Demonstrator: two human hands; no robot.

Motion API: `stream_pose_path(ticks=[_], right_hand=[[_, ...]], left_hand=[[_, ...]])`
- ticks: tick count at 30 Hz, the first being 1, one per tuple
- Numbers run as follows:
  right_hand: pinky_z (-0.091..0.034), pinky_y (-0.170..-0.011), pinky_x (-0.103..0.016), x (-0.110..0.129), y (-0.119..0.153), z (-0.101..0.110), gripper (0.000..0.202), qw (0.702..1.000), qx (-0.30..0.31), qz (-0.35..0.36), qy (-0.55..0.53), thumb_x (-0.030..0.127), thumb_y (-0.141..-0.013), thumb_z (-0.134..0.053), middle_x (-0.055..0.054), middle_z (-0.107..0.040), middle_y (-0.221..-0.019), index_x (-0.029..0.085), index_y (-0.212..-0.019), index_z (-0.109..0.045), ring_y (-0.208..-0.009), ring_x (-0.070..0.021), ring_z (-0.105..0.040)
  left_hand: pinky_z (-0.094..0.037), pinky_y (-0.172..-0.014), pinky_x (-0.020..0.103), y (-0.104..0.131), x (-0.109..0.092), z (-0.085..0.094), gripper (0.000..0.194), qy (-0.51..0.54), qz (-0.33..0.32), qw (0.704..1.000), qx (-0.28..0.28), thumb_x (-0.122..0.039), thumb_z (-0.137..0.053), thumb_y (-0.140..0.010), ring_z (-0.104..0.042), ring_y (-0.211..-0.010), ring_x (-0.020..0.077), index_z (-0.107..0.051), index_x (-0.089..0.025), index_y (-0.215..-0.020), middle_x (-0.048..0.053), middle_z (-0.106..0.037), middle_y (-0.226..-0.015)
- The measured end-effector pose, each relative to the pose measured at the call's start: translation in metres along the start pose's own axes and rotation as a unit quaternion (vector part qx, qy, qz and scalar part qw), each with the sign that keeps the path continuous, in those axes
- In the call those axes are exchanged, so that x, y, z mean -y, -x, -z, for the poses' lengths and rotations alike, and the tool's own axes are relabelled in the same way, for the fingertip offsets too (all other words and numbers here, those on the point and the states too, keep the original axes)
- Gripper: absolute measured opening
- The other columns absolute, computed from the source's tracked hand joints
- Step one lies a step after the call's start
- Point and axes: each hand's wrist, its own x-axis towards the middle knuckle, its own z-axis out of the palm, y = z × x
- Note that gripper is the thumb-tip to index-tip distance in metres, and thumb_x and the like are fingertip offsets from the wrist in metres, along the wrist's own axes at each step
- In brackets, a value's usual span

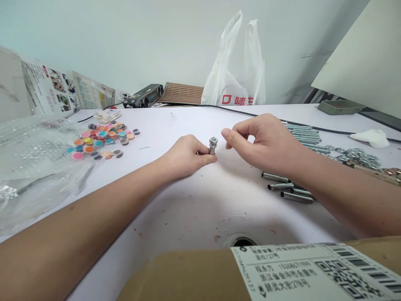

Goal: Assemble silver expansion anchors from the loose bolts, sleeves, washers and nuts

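My left hand [186, 156] pinches a metal expansion bolt [213, 144] between thumb and fingers, keeping it upright just above the white tabletop. A nut and washer show at its top; its lower part is hidden by my thumb. Just right of the bolt, and apart from it, is my right hand [266, 140], its fingers curled in against the thumb with nothing visible between them. Beside and beneath my right forearm lie several metal sleeves [296, 197], a row of long bolts [302, 133] and a heap of nuts [359, 158].
Colourful round caps [100, 140] and clear plastic bags [37, 163] lie on the left. A cardboard box [188, 276] with a label covers the near edge. Behind stand a white plastic bag [232, 79] and a green tray [341, 107]. A black cable [230, 110] crosses the back.
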Motion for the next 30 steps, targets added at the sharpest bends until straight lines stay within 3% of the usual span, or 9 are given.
stream_pose_path(ticks=[4,8,10,15,18,20,25,27,30], right_hand=[[-0.034,-0.055,-0.024,0.0,0.002,-0.004,0.028,0.999,0.001,0.02,-0.044,0.033,-0.085,-0.051,-0.001,-0.059,-0.071,0.018,-0.103,-0.065,-0.065,-0.0103,-0.051],[-0.025,-0.049,-0.027,0.001,0.006,-0.007,0.042,0.999,0.011,-0.003,-0.03,0.038,-0.089,-0.044,-0.001,-0.039,-0.047,0.014,-0.057,-0.058,-0.047,-0.0073,-0.034],[-0.023,-0.047,-0.027,0.002,0.007,-0.008,0.044,0.999,-0.028,-0.032,-0.028,0.039,-0.088,-0.045,0.0,-0.035,-0.044,0.014,-0.052,-0.053,-0.045,-0.0067,-0.03],[-0.034,-0.054,-0.024,0.003,0.006,-0.011,0.028,0.996,-0.007,0.034,-0.08,0.033,-0.085,-0.05,0.0,-0.058,-0.069,0.017,-0.103,-0.065,-0.062,-0.0098,-0.05],[-0.026,-0.048,-0.026,0.005,0.006,-0.007,0.039,0.998,-0.03,0.012,-0.052,0.036,-0.088,-0.045,0.0,-0.041,-0.048,0.014,-0.059,-0.06,-0.047,-0.0074,-0.036],[-0.023,-0.045,-0.027,0.006,0.006,-0.004,0.045,0.996,-0.072,-0.022,-0.037,0.036,-0.087,-0.045,0.0,-0.033,-0.042,0.014,-0.05,-0.054,-0.042,-0.0065,-0.03],[-0.037,-0.056,-0.024,0.006,0.007,-0.005,0.031,0.997,0.005,0.012,-0.073,0.033,-0.086,-0.048,0.0,-0.059,-0.07,0.017,-0.105,-0.066,-0.065,-0.0104,-0.052],[-0.035,-0.054,-0.025,0.008,0.007,-0.004,0.03,0.997,0.035,0.015,-0.067,0.035,-0.088,-0.045,-0.001,-0.055,-0.062,0.016,-0.085,-0.067,-0.059,-0.0098,-0.048],[-0.024,-0.046,-0.027,0.012,0.007,0.001,0.048,0.998,-0.006,-0.047,-0.049,0.039,-0.09,-0.042,-0.001,-0.033,-0.043,0.014,-0.049,-0.049,-0.043,-0.007,-0.029]], left_hand=[[-0.022,-0.045,0.022,0.0,-0.001,0.001,0.037,0.001,-0.001,1.0,0.007,-0.042,-0.056,-0.078,-0.024,-0.05,0.0066,-0.048,-0.013,-0.056,-0.003,-0.027,-0.052],[-0.022,-0.045,0.022,0.001,-0.002,0.002,0.037,0.005,0.006,1.0,0.009,-0.042,-0.056,-0.078,-0.025,-0.05,0.0064,-0.049,-0.013,-0.056,-0.003,-0.028,-0.053],[-0.023,-0.045,0.022,0.001,-0.002,0.002,0.037,0.008,0.004,1.0,0.009,-0.042,-0.056,-0.078,-0.026,-0.05,0.0065,-0.05,-0.013,-0.057,-0.003,-0.029,-0.053],[-0.021,-0.044,0.022,0.002,-0.001,0.002,0.039,0.016,0.003,1.0,0.013,-0.044,-0.056,-0.078,-0.022,-0.049,0.0063,-0.048,-0.013,-0.055,-0.003,-0.026,-0.051],[-0.022,-0.045,0.022,0.002,0.001,0.002,0.038,0.015,-0.003,1.0,0.016,-0.044,-0.056,-0.078,-0.024,-0.05,0.0065,-0.049,-0.013,-0.057,-0.003,-0.028,-0.053],[-0.023,-0.045,0.022,0.002,0.001,0.003,0.036,0.014,-0.006,1.0,0.021,-0.044,-0.056,-0.078,-0.026,-0.05,0.0067,-0.052,-0.014,-0.059,-0.003,-0.03,-0.054],[-0.021,-0.045,0.022,0.003,0.0,0.004,0.038,0.024,0.0,0.999,0.024,-0.044,-0.055,-0.077,-0.022,-0.049,0.0068,-0.05,-0.013,-0.057,-0.003,-0.026,-0.052],[-0.021,-0.045,0.023,0.003,0.0,0.004,0.038,0.027,-0.002,0.999,0.023,-0.044,-0.055,-0.077,-0.023,-0.05,0.0069,-0.051,-0.013,-0.057,-0.003,-0.027,-0.052],[-0.022,-0.047,0.023,0.003,0.001,0.004,0.036,0.028,-0.01,0.999,0.025,-0.043,-0.055,-0.077,-0.024,-0.051,0.0072,-0.05,-0.013,-0.057,-0.002,-0.029,-0.054]])
